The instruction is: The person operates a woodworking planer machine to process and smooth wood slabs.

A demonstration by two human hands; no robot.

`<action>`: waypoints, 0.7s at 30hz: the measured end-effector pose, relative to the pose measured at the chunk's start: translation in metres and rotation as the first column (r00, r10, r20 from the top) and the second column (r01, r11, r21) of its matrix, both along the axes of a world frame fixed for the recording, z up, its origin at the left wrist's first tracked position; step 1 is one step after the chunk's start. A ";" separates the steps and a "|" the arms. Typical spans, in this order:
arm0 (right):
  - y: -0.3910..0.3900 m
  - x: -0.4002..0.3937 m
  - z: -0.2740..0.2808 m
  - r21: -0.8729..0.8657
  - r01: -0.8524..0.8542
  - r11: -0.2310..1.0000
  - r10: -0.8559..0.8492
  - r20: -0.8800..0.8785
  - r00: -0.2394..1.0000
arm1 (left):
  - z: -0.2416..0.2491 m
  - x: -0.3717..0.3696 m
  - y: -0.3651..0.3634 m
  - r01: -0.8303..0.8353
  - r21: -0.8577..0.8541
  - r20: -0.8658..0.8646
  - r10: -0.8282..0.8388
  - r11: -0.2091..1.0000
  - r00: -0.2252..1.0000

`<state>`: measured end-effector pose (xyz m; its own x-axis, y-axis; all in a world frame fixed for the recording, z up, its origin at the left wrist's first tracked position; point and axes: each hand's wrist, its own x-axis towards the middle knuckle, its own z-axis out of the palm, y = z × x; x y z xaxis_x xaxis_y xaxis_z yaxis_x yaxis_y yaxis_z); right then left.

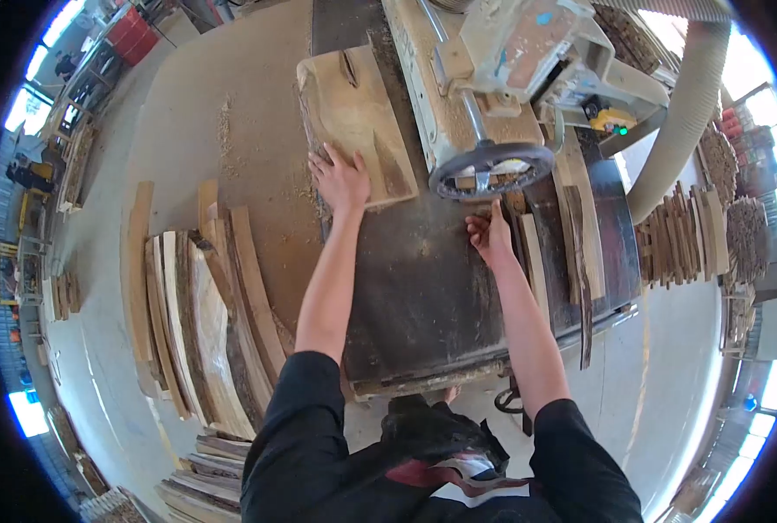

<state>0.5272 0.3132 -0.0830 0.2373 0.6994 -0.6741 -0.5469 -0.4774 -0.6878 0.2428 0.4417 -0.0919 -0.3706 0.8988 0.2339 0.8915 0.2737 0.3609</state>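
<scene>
A thick board with a rough live edge and a dark crack [350, 70] lies on the saw table [406, 296]. My left hand [342, 180] rests on its near left corner with the fingers spread. Below the black handwheel [493, 171] of the machine, my right hand [491, 234] is raised, one digit pointing up and the others loosely curled apart. Nothing shows in its grasp. Narrow wood strips [535, 261] lie on the dark table just right of that hand.
The dusty machine housing [423, 87] runs along the board's right side. A ribbed hose [689, 113] hangs at the right. Several rough planks [201, 314] stand at the left, and stacked strips [680, 235] are beyond the table's right end. Sawdust covers the brown surface [231, 139].
</scene>
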 end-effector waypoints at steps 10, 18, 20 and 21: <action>-0.212 -0.021 0.009 -0.006 -0.591 0.806 0.174 0.958 0.227 | 0.029 0.093 -0.313 0.049 -0.037 -0.024 -0.050 0.998 0.998; -0.426 0.045 -0.012 -0.095 -0.425 0.900 0.345 0.751 0.563 | 0.023 0.161 -0.505 0.151 -0.076 -0.040 -0.155 0.986 0.987; -0.460 0.057 -0.040 -0.098 -0.375 0.922 0.340 0.670 0.660 | 0.022 0.179 -0.519 0.180 -0.079 -0.047 -0.184 0.980 0.982; -0.470 0.061 -0.024 -0.192 -0.339 0.921 0.386 0.329 0.862 | 0.021 0.187 -0.521 0.188 -0.070 -0.027 -0.191 0.980 0.981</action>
<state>0.5879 -0.1569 -0.1075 0.2216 0.6992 -0.6797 -0.0502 -0.6879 -0.7240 0.4300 -0.0796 -0.0706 -0.1850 0.9660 0.1807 0.9407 0.1209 0.3168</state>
